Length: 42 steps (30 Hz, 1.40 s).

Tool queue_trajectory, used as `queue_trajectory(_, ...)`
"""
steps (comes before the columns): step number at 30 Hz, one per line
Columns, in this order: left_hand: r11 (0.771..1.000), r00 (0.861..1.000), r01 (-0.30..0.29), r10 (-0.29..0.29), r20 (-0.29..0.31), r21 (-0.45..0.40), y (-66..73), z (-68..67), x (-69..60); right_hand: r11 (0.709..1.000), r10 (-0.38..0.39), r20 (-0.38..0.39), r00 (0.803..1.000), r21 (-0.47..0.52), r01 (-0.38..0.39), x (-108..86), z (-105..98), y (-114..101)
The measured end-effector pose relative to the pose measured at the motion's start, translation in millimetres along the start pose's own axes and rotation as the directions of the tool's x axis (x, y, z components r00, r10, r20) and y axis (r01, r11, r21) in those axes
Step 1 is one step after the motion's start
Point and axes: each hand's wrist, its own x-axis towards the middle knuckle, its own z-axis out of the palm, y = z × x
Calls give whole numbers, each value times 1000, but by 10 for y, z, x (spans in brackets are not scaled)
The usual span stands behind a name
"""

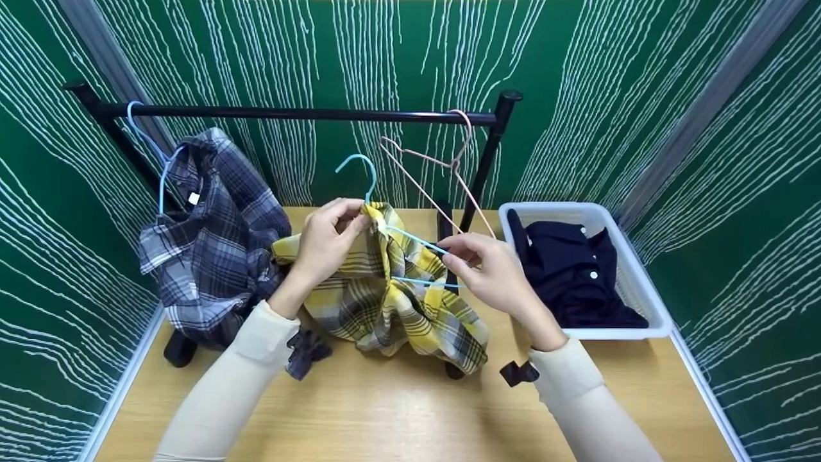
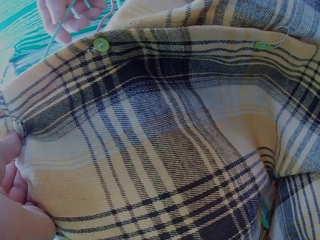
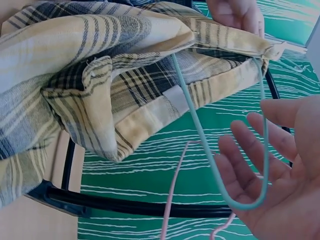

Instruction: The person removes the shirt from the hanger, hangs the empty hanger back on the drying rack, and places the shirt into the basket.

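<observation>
While in hands (image 1: 327, 240) (image 1: 484, 266), hanger (image 3: 200, 131) (partly inside shirt (image 1: 349, 301)).

Lt-blue hanger (image 1: 417, 240) partly hidden by yellow plaid shirt (image 1: 349, 311), latter cut off in L-wrist pic.

The yellow, grey and black plaid shirt (image 1: 349, 308) hangs bunched in the middle of the scene, its front rumpled and its lower part drooping toward the near right. Small green buttons (image 2: 101, 45) run along one edge. The left hand (image 1: 327, 240) pinches it at the top. The light blue hanger (image 1: 415, 239) is partly inside it: the hook stands up at the top, curving left, and the right end pokes out bare, held by the right hand (image 1: 490, 269).
</observation>
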Motion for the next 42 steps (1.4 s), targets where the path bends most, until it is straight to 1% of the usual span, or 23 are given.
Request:
queue_trajectory(7,1000,1000,13,-14,26,15,16,14,-11,999,2,-11,1000,35,-1,0,64,15)
queue_trajectory(14,1000,1000,-14,14,26,28,8,17,0,999,-20,-48,999,45,22,-19,59,32)
queue_trajectory(17,1000,999,-19,19,35,20,6,27,4,998,-19,-66,998,62,24,-33,41,46)
queue_trajectory(20,1000,999,-30,29,46,5,8,44,11,997,-29,-94,995,75,36,-51,11,53)
queue_trajectory(24,999,997,-50,50,56,-10,8,66,22,996,-49,-133,990,62,58,-86,-38,64)
queue_trajectory(32,995,993,-96,96,63,-13,15,81,40,998,-54,-175,983,28,60,-167,-161,97)
queue_trajectory(35,995,993,-100,101,61,-7,12,80,43,998,-57,-186,981,11,60,-191,-218,107)
queue_trajectory(42,996,994,-86,87,66,-18,22,83,47,998,-54,-202,978,2,55,-254,-348,132)
